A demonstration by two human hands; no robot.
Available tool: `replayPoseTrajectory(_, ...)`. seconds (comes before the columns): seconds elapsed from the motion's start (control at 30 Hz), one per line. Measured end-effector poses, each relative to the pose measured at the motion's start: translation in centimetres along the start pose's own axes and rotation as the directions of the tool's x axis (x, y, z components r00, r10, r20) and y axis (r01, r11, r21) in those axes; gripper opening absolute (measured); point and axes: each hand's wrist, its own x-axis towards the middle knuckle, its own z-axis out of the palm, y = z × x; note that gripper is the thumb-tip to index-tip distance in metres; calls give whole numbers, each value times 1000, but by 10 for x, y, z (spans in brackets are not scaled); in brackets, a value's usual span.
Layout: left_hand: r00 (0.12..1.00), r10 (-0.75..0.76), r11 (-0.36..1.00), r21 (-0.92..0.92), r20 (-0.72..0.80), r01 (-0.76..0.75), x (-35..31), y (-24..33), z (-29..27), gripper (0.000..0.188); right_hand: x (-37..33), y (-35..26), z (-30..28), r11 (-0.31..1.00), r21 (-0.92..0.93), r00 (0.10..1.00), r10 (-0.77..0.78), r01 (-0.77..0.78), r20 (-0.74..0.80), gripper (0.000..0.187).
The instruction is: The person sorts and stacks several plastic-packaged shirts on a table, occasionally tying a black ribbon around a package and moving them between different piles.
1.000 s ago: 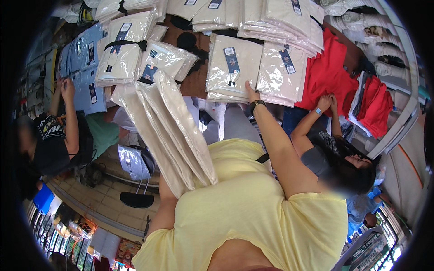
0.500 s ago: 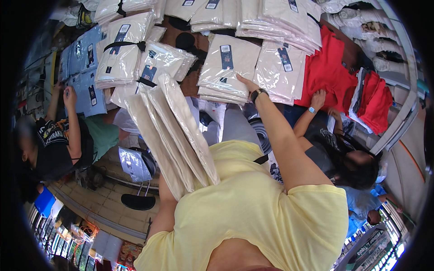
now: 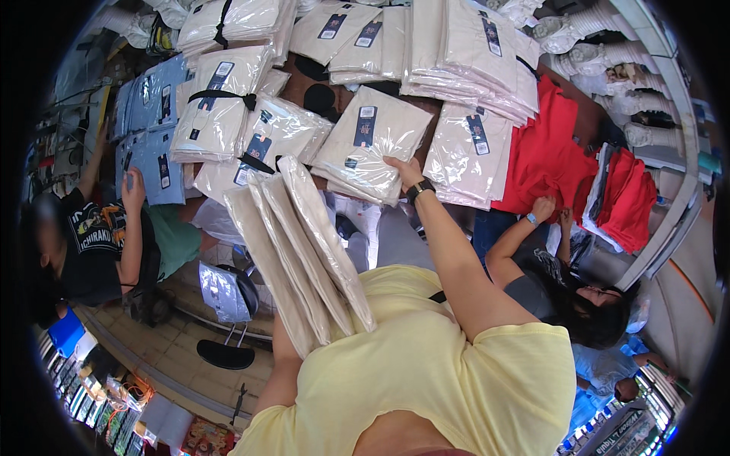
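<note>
My right hand (image 3: pixel 404 172) grips the near right corner of a small pile of folded cream garments in clear plastic bags (image 3: pixel 391 125) on the table, thumb on top and other fingers mostly hidden. A dark tag shows through the top bag. Against my left side, several bagged cream garments (image 3: pixel 308 254) stand on edge, tilted, held by my left arm (image 3: pixel 283 349). My left hand is hidden behind them. Beside the right hand's pile lies another bagged cream pile (image 3: pixel 470 152); on its other side are more bagged garments (image 3: pixel 277 133).
Bundles of cream garments (image 3: pixel 219 99) tied with black bands crowd the left. Light blue bagged garments (image 3: pixel 156 99) lie farther left, red cloth (image 3: pixel 544 144) at right. Co-workers sit on both sides: one in black (image 3: pixel 99 243) and another by the red cloth (image 3: pixel 525 273). A chair (image 3: pixel 228 292) stands behind-left.
My right hand has drawn the gripped pile a little left and nearer, turning it away from the pile on its right. The bagged garments at my left side stay held.
</note>
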Motion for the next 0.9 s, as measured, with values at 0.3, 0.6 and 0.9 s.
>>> replayPoseTrajectory(0.3, 1000, 17, 999, -41, -17, -18, -8, -4, 22, 33, -84, -153, 22, 985, -168, 987, 1, 26, 160, 42)
replayPoseTrajectory(0.6, 989, 48, 998, -22, -140, -52, -27, -19, 53, 32, 170, -235, 138, 910, -311, 933, -171, 273, 317, 47)
replayPoseTrajectory(0.9, 990, 126, 927, 363, -64, -95, 2, 5, 98, 34, 252, -237, 127, 248, -963, 840, -540, 109, -44, 77)
